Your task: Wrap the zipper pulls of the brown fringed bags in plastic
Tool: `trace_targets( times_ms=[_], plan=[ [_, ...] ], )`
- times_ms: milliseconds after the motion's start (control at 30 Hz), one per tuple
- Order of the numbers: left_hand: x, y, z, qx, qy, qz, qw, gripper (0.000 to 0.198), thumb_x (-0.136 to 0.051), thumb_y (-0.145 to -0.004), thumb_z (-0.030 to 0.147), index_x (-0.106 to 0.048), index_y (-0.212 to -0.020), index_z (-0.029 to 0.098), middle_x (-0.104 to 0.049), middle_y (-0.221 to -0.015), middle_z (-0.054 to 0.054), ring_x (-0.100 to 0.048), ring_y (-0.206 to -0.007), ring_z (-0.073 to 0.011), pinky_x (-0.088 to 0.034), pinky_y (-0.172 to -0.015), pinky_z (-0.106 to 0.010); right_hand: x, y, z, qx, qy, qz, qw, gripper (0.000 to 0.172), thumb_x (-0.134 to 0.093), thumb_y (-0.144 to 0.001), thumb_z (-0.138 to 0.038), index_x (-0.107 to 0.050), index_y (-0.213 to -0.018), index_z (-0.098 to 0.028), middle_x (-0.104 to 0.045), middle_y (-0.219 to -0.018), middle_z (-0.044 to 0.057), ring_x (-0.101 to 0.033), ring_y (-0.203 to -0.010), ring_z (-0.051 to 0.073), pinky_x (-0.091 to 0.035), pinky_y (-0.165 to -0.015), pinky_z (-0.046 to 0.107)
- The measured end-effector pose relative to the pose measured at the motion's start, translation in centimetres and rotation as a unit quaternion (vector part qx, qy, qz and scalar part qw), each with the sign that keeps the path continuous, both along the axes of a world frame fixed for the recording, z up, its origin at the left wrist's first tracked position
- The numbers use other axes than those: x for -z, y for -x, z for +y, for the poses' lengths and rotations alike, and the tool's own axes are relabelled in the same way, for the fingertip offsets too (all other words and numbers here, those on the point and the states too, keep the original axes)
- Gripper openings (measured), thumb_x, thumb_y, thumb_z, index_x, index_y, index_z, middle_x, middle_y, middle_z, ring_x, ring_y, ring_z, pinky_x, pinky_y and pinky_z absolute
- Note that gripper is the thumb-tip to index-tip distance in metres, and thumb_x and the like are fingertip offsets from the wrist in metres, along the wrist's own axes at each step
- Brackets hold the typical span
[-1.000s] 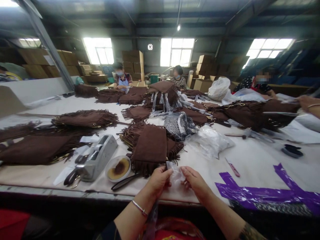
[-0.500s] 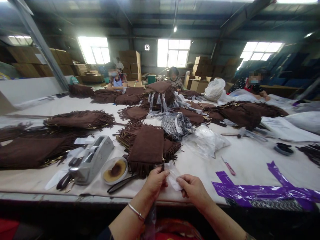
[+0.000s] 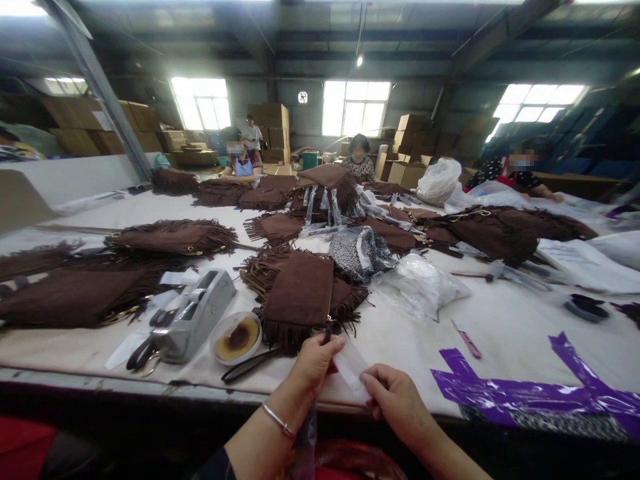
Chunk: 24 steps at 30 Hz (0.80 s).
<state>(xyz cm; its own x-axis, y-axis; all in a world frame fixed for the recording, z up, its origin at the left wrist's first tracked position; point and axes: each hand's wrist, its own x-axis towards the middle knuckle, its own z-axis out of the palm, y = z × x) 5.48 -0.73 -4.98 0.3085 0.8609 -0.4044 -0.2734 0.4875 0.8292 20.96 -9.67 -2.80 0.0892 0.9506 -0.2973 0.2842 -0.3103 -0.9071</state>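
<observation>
Between my hands stretches a thin white translucent strip (image 3: 353, 368), like tissue or film. My left hand (image 3: 316, 360) is closed at its upper left end, beside a dark strap tip at the corner of a brown fringed pouch (image 3: 299, 287); whether the fingers also grip the strap is hidden. With thumb and fingers together, my right hand (image 3: 393, 399) pinches the lower right end. The pouch lies flat on a pile of similar ones, its gold zipper along the right side. A clear plastic strip (image 3: 306, 433) hangs below my left wrist.
Left of the pouch stand a grey tape dispenser (image 3: 197, 320) and a bowl with a yellow pad (image 3: 236, 339). A pink cutter (image 3: 467, 340) and purple tape (image 3: 525, 387) lie to the right. Plastic bags (image 3: 420, 287) and more brown pouches (image 3: 173, 237) lie beyond; people sit across the table.
The white strip is drawn out flatter and longer, with my right hand slightly lower and farther right. The whole view has shifted a little, and a standing person at the back shows more.
</observation>
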Motion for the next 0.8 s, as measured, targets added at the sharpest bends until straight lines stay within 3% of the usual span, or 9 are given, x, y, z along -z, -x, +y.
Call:
trace_targets(
  times_ms=[133, 300, 500, 667, 800],
  plan=[
    [0.0, 0.2, 0.1, -0.007, -0.029, 0.011, 1.0, 0.039, -0.08, -0.06, 0.042, -0.058, -0.077, 0.015, -0.047, -0.055, 0.005, -0.041, -0.047, -0.0076, -0.033, -0.045, -0.021, 0.5, -0.8, -1.2, -0.019, 0.006, -0.005, 1.0, 0.037, -0.053, -0.083, -0.053, -0.059, -0.07, -0.019, -0.057, -0.053, -0.002, -0.052, -0.045, 0.013, -0.035, -0.045, 0.023],
    [-0.1, 0.2, -0.2, -0.013, -0.074, 0.062, 0.995, 0.041, -0.079, -0.061, 0.049, -0.057, -0.071, 0.015, -0.042, -0.051, 0.006, -0.036, -0.041, -0.0067, -0.029, -0.04, -0.021, 0.5, -1.8, -0.2, -0.051, -0.066, -0.082, 0.993, 0.039, -0.053, -0.083, -0.053, -0.059, -0.061, -0.021, -0.06, -0.057, 0.0, -0.056, -0.058, 0.017, -0.041, -0.055, 0.026],
    [-0.3, 0.6, -0.4, 0.012, -0.031, -0.027, 0.999, 0.064, -0.071, -0.062, 0.07, -0.06, -0.089, 0.013, -0.03, -0.051, 0.011, -0.023, -0.04, -0.0043, -0.038, -0.042, -0.024, 0.9, -1.6, 2.4, 0.034, -0.047, -0.079, 0.995, 0.045, -0.051, -0.078, -0.064, -0.068, -0.08, -0.023, -0.062, -0.053, 0.002, -0.056, -0.052, 0.02, -0.041, -0.053, 0.03],
    [-0.3, 0.7, -0.6, 0.008, -0.047, 0.005, 0.999, 0.048, -0.08, -0.059, 0.052, -0.055, -0.078, 0.016, -0.037, -0.051, 0.008, -0.032, -0.042, -0.0065, -0.036, -0.041, -0.024, 1.8, 0.5, 2.2, 0.029, -0.064, -0.076, 0.995, 0.045, -0.049, -0.08, -0.063, -0.068, -0.078, -0.022, -0.063, -0.053, 0.002, -0.056, -0.053, 0.02, -0.042, -0.055, 0.03],
    [0.1, 0.5, -0.4, 0.003, -0.056, 0.035, 0.998, 0.035, -0.077, -0.063, 0.041, -0.055, -0.075, 0.017, -0.039, -0.05, 0.008, -0.033, -0.041, -0.0068, -0.036, -0.04, -0.023, 1.2, 0.6, 1.9, 0.001, -0.089, -0.075, 0.993, 0.041, -0.05, -0.084, -0.056, -0.071, -0.082, -0.021, -0.068, -0.064, 0.004, -0.061, -0.064, 0.021, -0.046, -0.063, 0.03]
  ],
)
